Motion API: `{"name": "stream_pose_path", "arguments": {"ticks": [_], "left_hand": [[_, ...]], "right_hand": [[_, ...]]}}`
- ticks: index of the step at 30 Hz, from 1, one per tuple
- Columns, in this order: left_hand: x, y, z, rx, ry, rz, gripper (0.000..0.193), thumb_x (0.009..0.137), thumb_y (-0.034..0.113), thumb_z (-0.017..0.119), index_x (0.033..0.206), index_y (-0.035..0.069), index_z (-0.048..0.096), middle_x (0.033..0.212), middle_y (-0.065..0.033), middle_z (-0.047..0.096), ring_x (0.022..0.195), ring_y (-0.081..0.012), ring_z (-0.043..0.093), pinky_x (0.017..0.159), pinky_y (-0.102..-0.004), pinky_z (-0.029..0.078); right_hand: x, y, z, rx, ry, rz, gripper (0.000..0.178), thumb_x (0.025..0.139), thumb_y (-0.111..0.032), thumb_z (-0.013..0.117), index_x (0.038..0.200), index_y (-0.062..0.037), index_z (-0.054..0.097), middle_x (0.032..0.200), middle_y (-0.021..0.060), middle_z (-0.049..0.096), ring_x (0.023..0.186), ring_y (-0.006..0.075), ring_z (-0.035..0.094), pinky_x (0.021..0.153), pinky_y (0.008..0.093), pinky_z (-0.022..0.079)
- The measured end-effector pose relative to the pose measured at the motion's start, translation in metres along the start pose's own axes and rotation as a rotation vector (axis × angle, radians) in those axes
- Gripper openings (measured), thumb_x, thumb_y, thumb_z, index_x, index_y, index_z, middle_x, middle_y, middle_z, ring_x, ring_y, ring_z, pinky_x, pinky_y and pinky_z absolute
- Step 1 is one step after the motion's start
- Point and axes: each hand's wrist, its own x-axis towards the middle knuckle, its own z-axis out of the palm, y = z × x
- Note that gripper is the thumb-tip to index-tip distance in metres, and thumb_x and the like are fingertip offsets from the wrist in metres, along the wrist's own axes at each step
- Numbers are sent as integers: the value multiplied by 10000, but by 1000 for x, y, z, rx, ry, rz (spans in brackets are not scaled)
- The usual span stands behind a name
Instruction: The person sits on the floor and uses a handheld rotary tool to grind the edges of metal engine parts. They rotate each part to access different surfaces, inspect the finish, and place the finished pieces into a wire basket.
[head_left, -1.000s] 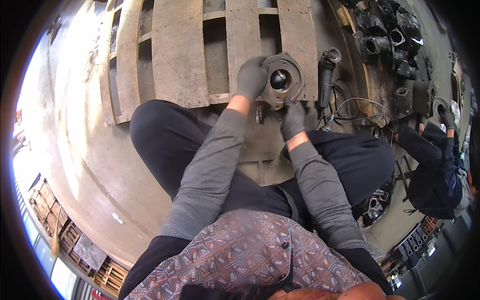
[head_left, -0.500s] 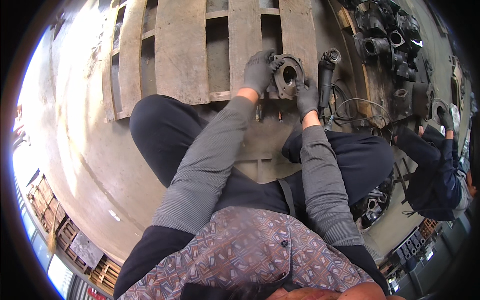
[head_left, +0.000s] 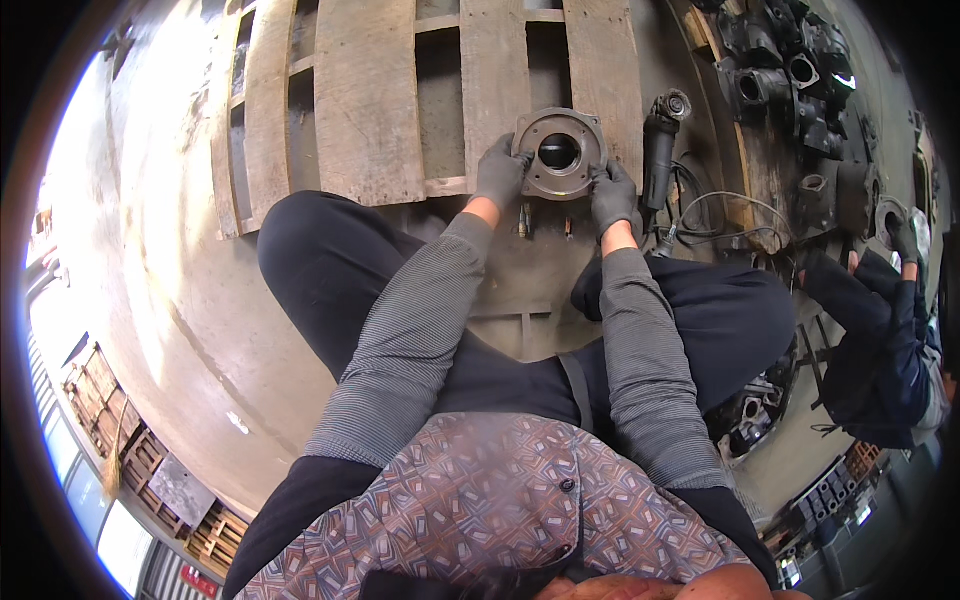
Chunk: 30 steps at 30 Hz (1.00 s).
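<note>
Between my two gloved hands is a round grey metal flange (head_left: pixel 537 132) with a large central bore and small bolt holes around its rim. It sits at the near edge of a wooden pallet (head_left: pixel 365 110), its ringed face toward me. My left hand (head_left: pixel 502 172) grips its left rim, fingers curled over the edge. My right hand (head_left: pixel 612 192) is closed on the lower right rim. Just right of that hand lies a dark angle grinder (head_left: pixel 657 155), its head pointing away from me. Two small metal pieces (head_left: pixel 525 222) are on the floor just in front of the pallet.
The grinder's cable (head_left: pixel 715 200) loops on the floor to the right. A pile of dark metal castings (head_left: pixel 765 85) lies at the far right on wooden boards. A co-worker (head_left: pixel 885 330) crouches at the right, a gloved hand on a ring-shaped part (head_left: pixel 886 218).
The flange has been turned from a slant, so its face and bore now show more fully. My left hand has moved down from its top to its left side.
</note>
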Motion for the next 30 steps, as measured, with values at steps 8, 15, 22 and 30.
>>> {"name": "stream_pose_path", "arguments": {"ticks": [8,15,22,30], "left_hand": [[-4,9,10,67,89,0,471,955,258,684,1369,47,605,1265,-255,681,1205,-426,632,1010,-476,500],[-22,10,8,-7,83,-30,397,997,254,644,1324,32,614,1202,-256,700,1147,-431,653,956,-466,514],[-24,17,5,10,89,-14,330,1002,266,640,1221,19,638,1066,-270,712,1033,-451,672,879,-493,513],[-8,26,2,-11,49,-62,311,983,281,661,1105,-5,663,1040,-284,705,998,-455,672,854,-499,518]], "right_hand": [[2,12,9,61,79,22,361,1001,-244,673,1275,-10,692,1109,146,769,959,201,690,901,336,519],[30,36,-10,-196,173,50,331,1015,-303,648,1153,-16,739,1102,177,762,955,296,719,877,379,539],[100,27,-75,255,145,53,306,958,-281,737,1079,0,724,974,138,746,835,244,665,802,382,534],[47,11,11,-192,1,-87,429,1002,-407,675,1107,6,723,1029,225,746,930,283,723,843,413,533]]}}
